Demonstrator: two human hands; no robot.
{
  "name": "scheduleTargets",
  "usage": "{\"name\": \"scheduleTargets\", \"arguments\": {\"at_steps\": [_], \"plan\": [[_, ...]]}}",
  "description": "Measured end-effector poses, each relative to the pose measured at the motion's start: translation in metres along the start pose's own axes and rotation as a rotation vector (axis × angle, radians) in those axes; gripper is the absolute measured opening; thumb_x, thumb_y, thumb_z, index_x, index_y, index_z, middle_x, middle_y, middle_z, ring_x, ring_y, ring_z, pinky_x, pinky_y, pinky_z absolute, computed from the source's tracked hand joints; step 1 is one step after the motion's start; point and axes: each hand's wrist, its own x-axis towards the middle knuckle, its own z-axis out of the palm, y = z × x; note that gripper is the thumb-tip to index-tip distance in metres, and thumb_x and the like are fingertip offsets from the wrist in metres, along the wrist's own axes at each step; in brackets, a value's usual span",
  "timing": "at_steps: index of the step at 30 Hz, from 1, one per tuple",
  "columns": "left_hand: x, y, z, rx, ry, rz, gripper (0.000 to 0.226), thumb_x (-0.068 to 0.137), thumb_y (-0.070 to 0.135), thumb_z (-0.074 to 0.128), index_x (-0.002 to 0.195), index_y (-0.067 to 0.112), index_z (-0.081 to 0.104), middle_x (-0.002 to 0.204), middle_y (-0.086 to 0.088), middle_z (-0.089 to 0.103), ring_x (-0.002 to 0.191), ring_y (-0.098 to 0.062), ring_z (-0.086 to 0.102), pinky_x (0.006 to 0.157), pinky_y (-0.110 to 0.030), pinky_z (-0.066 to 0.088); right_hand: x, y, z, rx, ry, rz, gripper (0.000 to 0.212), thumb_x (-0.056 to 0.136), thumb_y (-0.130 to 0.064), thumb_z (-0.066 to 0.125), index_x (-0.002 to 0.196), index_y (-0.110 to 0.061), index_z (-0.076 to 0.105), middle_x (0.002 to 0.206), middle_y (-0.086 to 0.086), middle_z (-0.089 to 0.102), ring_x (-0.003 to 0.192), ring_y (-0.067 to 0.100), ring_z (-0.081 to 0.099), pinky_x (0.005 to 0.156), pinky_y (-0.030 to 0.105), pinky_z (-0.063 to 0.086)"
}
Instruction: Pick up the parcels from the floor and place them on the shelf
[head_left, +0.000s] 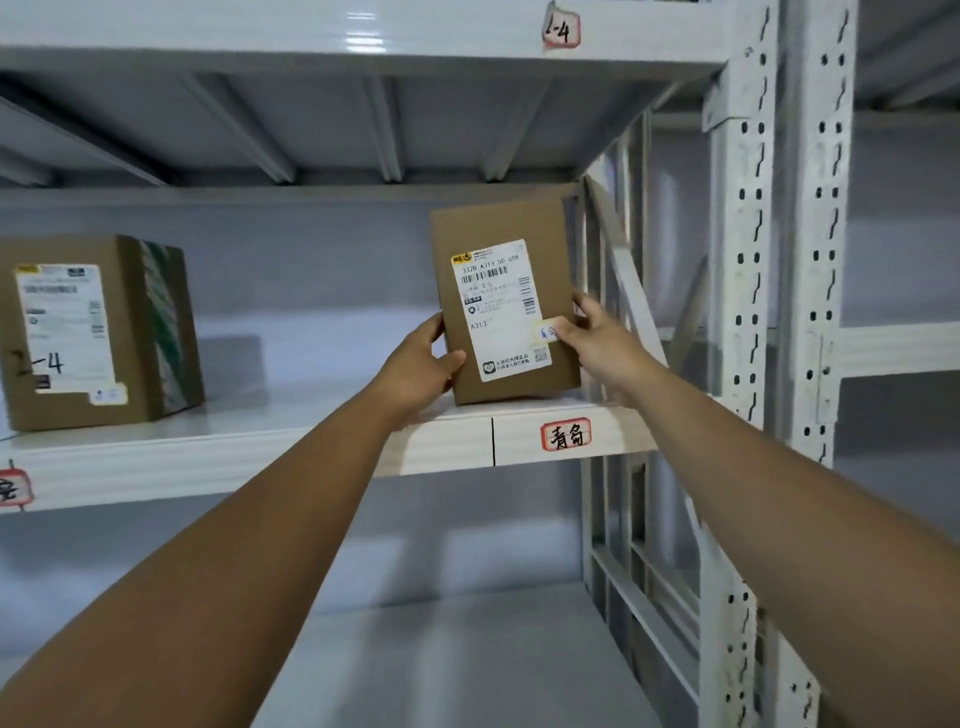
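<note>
A flat brown cardboard parcel (498, 228) with a white shipping label stands upright on the right end of the middle shelf (291, 447), its lower edge resting on the board. My left hand (421, 364) grips its left edge near the bottom. My right hand (597, 343) holds its right edge, thumb on the label. A second, larger brown parcel (130, 322), marked "2-4" on its label, sits on the same shelf at the far left.
White metal uprights (748, 291) with slots rise just right of the held parcel. An upper shelf (363, 36) hangs above and a lower shelf (457, 665) lies below. Red-bordered tags (566, 434) are stuck on the shelf fronts.
</note>
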Motion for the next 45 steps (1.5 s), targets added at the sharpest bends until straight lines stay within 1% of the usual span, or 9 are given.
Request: {"name": "scheduleTargets", "arguments": {"at_steps": [6, 12, 17, 21, 25, 30, 33, 36, 45], "plan": [[0.023, -0.016, 0.0, -0.109, -0.042, -0.182, 0.057, 0.096, -0.002, 0.051, 0.148, 0.016, 0.038, 0.146, 0.0, 0.051, 0.11, -0.021, 0.06, 0.086, -0.03, 0.054, 0.013, 0.019, -0.002, 0.1, -0.136, 0.138, 0.059, 0.1, -0.008, 0.042, 0.15, -0.033, 0.022, 0.133, 0.0, 0.056, 0.105, 0.017, 0.057, 0.068, 0.022, 0.049], [0.026, -0.018, 0.002, -0.036, -0.032, -0.226, 0.059, 0.094, -0.002, 0.054, 0.147, 0.02, 0.04, 0.123, -0.003, 0.065, 0.101, -0.02, 0.064, 0.088, -0.029, 0.054, 0.021, 0.025, -0.002, 0.014, -0.135, 0.172, 0.044, 0.099, -0.009, 0.044, 0.14, -0.023, 0.043, 0.134, 0.003, 0.06, 0.116, 0.023, 0.059, 0.098, 0.04, 0.05], [0.017, -0.012, 0.008, 0.236, 0.029, -0.173, 0.058, 0.09, 0.008, 0.062, 0.144, 0.022, 0.045, 0.124, -0.003, 0.068, 0.089, -0.02, 0.066, 0.066, -0.021, 0.056, 0.011, 0.021, 0.001, -0.196, -0.087, 0.155, 0.04, 0.098, -0.007, 0.039, 0.134, -0.021, 0.05, 0.123, 0.005, 0.063, 0.111, 0.026, 0.061, 0.094, 0.041, 0.053], [0.012, -0.008, 0.013, 0.403, 0.059, -0.181, 0.047, 0.088, 0.015, 0.066, 0.133, 0.01, 0.052, 0.127, -0.012, 0.065, 0.103, -0.029, 0.068, 0.092, -0.039, 0.056, 0.003, 0.018, 0.006, -0.428, 0.014, 0.113, 0.042, 0.094, -0.008, 0.042, 0.134, -0.015, 0.045, 0.129, 0.011, 0.061, 0.112, 0.031, 0.06, 0.097, 0.043, 0.051], [0.01, -0.004, 0.014, 0.541, 0.132, -0.171, 0.051, 0.089, 0.029, 0.066, 0.128, 0.004, 0.046, 0.132, -0.017, 0.058, 0.116, -0.031, 0.059, 0.088, -0.032, 0.05, -0.007, 0.013, 0.009, -0.309, 0.263, 0.087, 0.072, 0.09, -0.006, 0.05, 0.153, -0.018, 0.017, 0.148, 0.01, 0.044, 0.133, 0.029, 0.045, 0.1, 0.035, 0.041], [-0.014, -0.007, 0.003, 0.518, 0.21, -0.046, 0.068, 0.096, 0.033, 0.053, 0.153, 0.01, 0.022, 0.161, -0.01, 0.023, 0.148, -0.027, 0.024, 0.117, -0.036, 0.026, -0.041, 0.002, 0.029, -0.319, 0.428, -0.135, 0.05, 0.088, -0.009, 0.054, 0.136, -0.019, 0.046, 0.138, 0.006, 0.052, 0.125, 0.022, 0.051, 0.097, 0.029, 0.041], [-0.04, -0.02, -0.018, 0.87, 0.127, 0.031, 0.063, 0.099, 0.037, 0.044, 0.154, 0.015, 0.022, 0.164, -0.008, 0.011, 0.151, -0.028, 0.011, 0.12, -0.041, 0.018, -0.06, -0.014, 0.052, -0.481, 0.349, -0.229, 0.035, 0.088, -0.008, 0.051, 0.12, -0.017, 0.062, 0.126, 0.003, 0.065, 0.114, 0.023, 0.06, 0.09, 0.032, 0.049], [-0.066, -0.027, -0.051, 1.127, 0.116, 0.089, 0.059, 0.101, 0.04, 0.034, 0.153, 0.016, 0.022, 0.165, -0.007, 0.007, 0.152, -0.028, 0.003, 0.121, -0.046, 0.012, -0.077, -0.036, 0.084, -0.657, 0.205, -0.259, 0.037, 0.089, -0.011, 0.048, 0.124, -0.015, 0.061, 0.128, 0.009, 0.064, 0.12, 0.031, 0.053, 0.096, 0.038, 0.048], [-0.134, -0.025, -0.152, 1.301, 0.028, -0.117, 0.066, 0.099, 0.042, 0.025, 0.157, 0.016, 0.004, 0.165, -0.005, -0.008, 0.152, -0.026, -0.013, 0.12, -0.05, -0.002, -0.117, -0.06, 0.161, -0.981, -0.066, -0.154, 0.055, 0.092, -0.006, 0.036, 0.147, -0.002, 0.03, 0.153, 0.017, 0.036, 0.145, 0.034, 0.026, 0.12, 0.039, 0.021]]}}
